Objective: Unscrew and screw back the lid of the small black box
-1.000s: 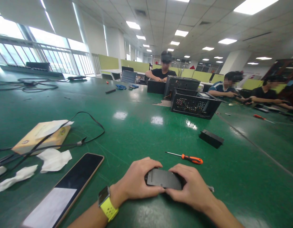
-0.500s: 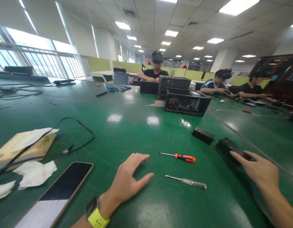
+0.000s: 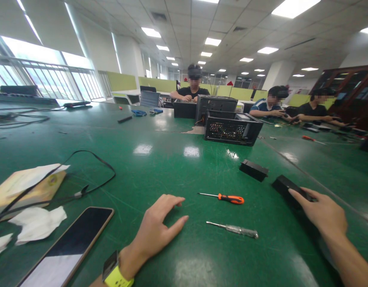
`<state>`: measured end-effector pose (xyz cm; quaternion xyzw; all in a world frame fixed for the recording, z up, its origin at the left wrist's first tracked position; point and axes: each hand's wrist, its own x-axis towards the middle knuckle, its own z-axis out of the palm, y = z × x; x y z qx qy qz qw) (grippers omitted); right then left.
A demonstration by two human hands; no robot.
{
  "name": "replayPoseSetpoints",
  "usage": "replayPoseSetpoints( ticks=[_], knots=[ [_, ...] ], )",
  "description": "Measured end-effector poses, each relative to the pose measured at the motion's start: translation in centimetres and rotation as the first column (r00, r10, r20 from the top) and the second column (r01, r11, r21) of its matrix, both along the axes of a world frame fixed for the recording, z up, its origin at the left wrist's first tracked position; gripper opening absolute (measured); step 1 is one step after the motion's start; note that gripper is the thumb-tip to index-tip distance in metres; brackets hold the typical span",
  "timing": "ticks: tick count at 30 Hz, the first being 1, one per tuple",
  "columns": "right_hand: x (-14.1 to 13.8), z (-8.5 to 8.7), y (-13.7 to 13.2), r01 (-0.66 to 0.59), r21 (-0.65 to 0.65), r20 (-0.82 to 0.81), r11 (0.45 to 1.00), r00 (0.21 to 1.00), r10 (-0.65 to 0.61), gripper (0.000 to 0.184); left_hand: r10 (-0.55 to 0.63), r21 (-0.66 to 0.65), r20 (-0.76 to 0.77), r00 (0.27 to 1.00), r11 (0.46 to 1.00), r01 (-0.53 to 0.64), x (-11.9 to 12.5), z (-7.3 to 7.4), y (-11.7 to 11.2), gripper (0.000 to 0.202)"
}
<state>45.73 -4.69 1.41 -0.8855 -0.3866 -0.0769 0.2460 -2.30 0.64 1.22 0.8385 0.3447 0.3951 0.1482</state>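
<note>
My left hand (image 3: 160, 223) rests on the green table with thumb and fingers apart, holding nothing. To its right lie an orange-and-black screwdriver (image 3: 231, 198) and, nearer me, a screwdriver with a clear handle (image 3: 241, 231). At the right, my right hand (image 3: 323, 213) grips a black box-shaped part (image 3: 287, 188), thumb on the near side; its lower part is hidden by the hand and in shadow. A similar black block (image 3: 253, 170) lies on the table just left of that part, apart from it.
A phone (image 3: 73, 239), crumpled tissue (image 3: 39, 223), tissue pack (image 3: 28, 185) and black cable (image 3: 108, 159) lie at left. Open black computer cases (image 3: 231, 127) stand farther back. Three people sit across the table. Another screwdriver (image 3: 312, 138) lies far right.
The view has shifted slightly, so most things sit a little farther left. The black part in my right hand is turned slightly; my left hand stays open on the table.
</note>
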Motion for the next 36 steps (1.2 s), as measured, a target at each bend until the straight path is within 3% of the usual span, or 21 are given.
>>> replayPoseSetpoints(
  ticks=[9,17,25,29,32,36],
  knots=[
    [-0.5,1.0,0.4,0.046,-0.12,-0.046,0.992,0.998,-0.052,0.067,-0.014,0.0,-0.01,1.0,1.0,0.015,0.2,-0.2,0.1,0.023],
    [-1.0,0.3,0.7,0.112,-0.176,-0.054,0.978,0.991,-0.123,0.081,-0.024,0.015,-0.011,1.0,1.0,0.024,0.1,-0.7,0.2,0.018],
    [-0.2,-0.4,0.9,0.107,-0.146,-0.059,0.984,0.991,-0.116,0.087,-0.03,-0.003,-0.012,0.999,1.0,0.03,0.2,-0.6,0.2,0.018],
    [-0.1,-0.9,1.1,0.124,-0.042,0.024,0.991,0.992,-0.123,0.08,-0.03,0.0,-0.013,0.999,1.0,0.03,0.3,-0.5,0.2,0.017],
    [-1.2,-1.4,2.4,0.043,0.106,0.168,0.993,0.984,-0.06,0.078,-0.029,0.018,-0.027,0.999,0.999,0.029,0.4,-0.3,0.1,0.018],
    [-3.2,-2.9,6.7,-0.249,0.177,0.243,0.952,0.949,0.203,0.074,-0.035,0.038,-0.038,0.999,0.999,0.036,0.5,-0.1,-0.1,0.017]
  ],
)
